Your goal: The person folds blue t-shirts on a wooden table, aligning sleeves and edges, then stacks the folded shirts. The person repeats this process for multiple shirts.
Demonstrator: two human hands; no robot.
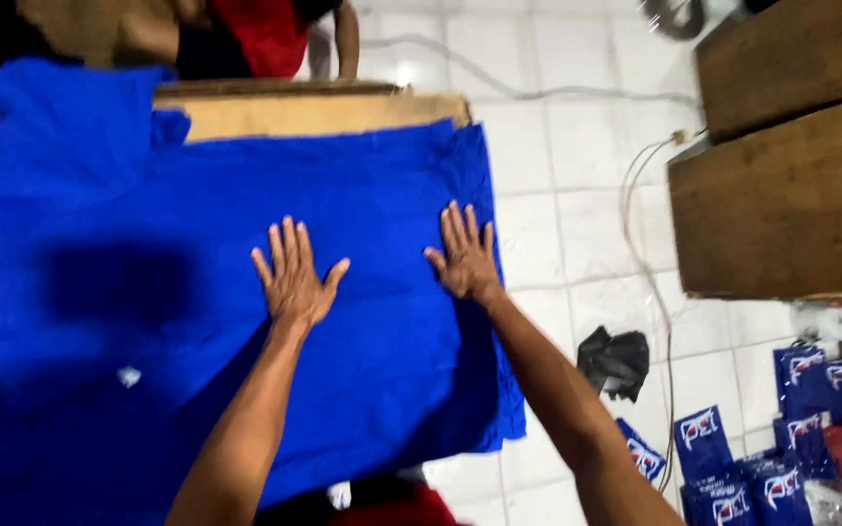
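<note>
The cloth (148, 292) is a plain, saturated royal blue, with one small white speck low on it. Beyond the cloth, the table (324, 109) shows pale tan. Right of the cloth, the floor (567, 166) is white tile, the crumpled bag (616, 362) black, the flat packets (782, 458) dark blue with white-and-red marks, and the cabinets (782, 185) brown.
</note>
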